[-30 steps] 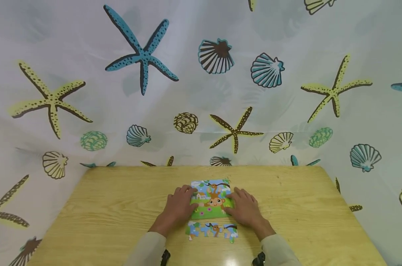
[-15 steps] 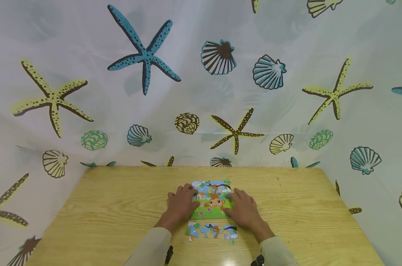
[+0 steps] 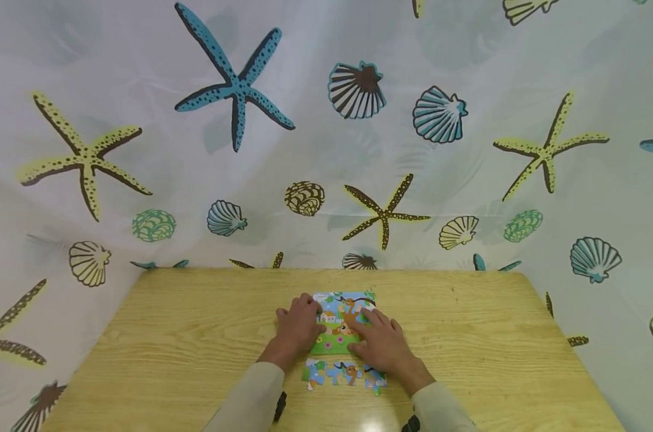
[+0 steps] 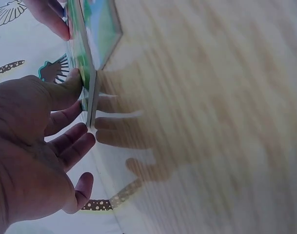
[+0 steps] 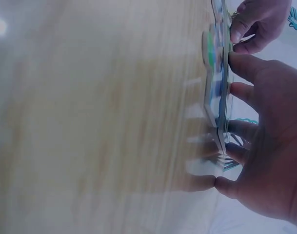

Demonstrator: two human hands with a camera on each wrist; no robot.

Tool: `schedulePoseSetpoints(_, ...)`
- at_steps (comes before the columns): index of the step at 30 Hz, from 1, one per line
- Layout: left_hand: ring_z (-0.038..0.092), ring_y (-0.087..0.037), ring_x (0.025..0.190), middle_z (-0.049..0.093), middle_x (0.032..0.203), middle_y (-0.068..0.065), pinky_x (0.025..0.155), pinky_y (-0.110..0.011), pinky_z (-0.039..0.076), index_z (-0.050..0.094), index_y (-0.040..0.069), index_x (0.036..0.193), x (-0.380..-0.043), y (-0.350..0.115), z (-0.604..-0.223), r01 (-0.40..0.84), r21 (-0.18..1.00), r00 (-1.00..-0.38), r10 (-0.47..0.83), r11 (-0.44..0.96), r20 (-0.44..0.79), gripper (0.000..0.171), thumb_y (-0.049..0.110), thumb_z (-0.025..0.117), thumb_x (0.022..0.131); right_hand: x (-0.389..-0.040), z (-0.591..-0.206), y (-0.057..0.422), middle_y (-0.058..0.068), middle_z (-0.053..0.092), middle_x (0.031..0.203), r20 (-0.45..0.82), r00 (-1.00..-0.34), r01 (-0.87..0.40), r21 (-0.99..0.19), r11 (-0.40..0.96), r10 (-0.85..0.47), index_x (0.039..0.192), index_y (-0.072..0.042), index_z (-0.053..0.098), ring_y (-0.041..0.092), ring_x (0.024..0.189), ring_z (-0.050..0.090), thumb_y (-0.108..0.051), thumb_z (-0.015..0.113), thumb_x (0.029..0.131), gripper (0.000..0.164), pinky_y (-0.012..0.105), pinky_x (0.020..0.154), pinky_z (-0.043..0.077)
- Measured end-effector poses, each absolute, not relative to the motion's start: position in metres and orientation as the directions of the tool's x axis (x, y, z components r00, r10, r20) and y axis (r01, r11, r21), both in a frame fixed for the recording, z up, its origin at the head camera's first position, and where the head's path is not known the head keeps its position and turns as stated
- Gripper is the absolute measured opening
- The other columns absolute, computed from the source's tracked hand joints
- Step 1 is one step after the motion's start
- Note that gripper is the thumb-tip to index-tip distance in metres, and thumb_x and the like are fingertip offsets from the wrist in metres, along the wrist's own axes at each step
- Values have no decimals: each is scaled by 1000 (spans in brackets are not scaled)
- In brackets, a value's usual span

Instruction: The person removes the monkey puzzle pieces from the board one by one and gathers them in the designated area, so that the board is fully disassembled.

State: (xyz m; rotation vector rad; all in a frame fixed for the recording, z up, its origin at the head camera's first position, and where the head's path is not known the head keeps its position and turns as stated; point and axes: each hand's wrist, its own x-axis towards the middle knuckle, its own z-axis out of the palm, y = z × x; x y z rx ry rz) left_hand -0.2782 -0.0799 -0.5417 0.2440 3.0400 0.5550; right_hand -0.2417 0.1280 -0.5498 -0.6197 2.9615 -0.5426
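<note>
A square jigsaw puzzle with a hanging cartoon monkey, a house and flowers lies at the middle of the table in the head view. My left hand is at its left edge, thumb tip on the picture and the other fingers along the side, as the left wrist view also shows. My right hand reaches over the right part, its extended fingers touching the picture and covering part of the monkey. Just in front lie three loose jigsaw pieces: a left piece, a middle piece and a right piece, partly under my right hand.
The wooden table spreads around the puzzle on all sides. A white cloth printed with starfish and shells hangs behind the table and along both sides.
My right hand has slid left from the puzzle's right edge onto the picture. My left hand has shifted slightly at the left edge. The loose pieces stay put.
</note>
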Motion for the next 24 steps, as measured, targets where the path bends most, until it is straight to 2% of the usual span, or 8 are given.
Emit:
schedulePoseSetpoints(7,54,-24,102,59,103,-1,89,-56,30,54,17,107,-280,-82,-539,159,380,-986,168,911,9,34,30,76,84,-246,-549,126,9,34,155,2,-917,-374,-358,856,-400,141,-27,51,40,143,29,-45,54,96,49,68,107,25)
schedulePoseSetpoints(13,52,-16,83,57,82,5,82,-51,29,52,19,105,-281,-87,-544,165,475,-985,168,864,37,22,25,67,91,-248,-550,127,6,34,155,5,-925,-356,-366,860,-381,139,-29,53,37,144,28,-47,55,94,48,67,107,24)
schedulePoseSetpoints(17,49,-13,79,53,80,7,79,-48,28,51,20,103,-278,-89,-547,188,534,-981,184,824,61,14,24,62,95,-247,-551,127,5,34,155,-8,-929,-338,-387,858,-369,137,-29,55,36,144,27,-47,56,94,47,68,107,23)
schedulePoseSetpoints(24,47,-12,71,53,81,6,73,-38,24,53,17,102,-274,-91,-549,219,631,-975,193,744,111,11,18,62,95,-246,-552,128,5,33,156,-19,-931,-328,-395,858,-365,137,-30,55,36,145,27,-47,56,94,47,68,108,22)
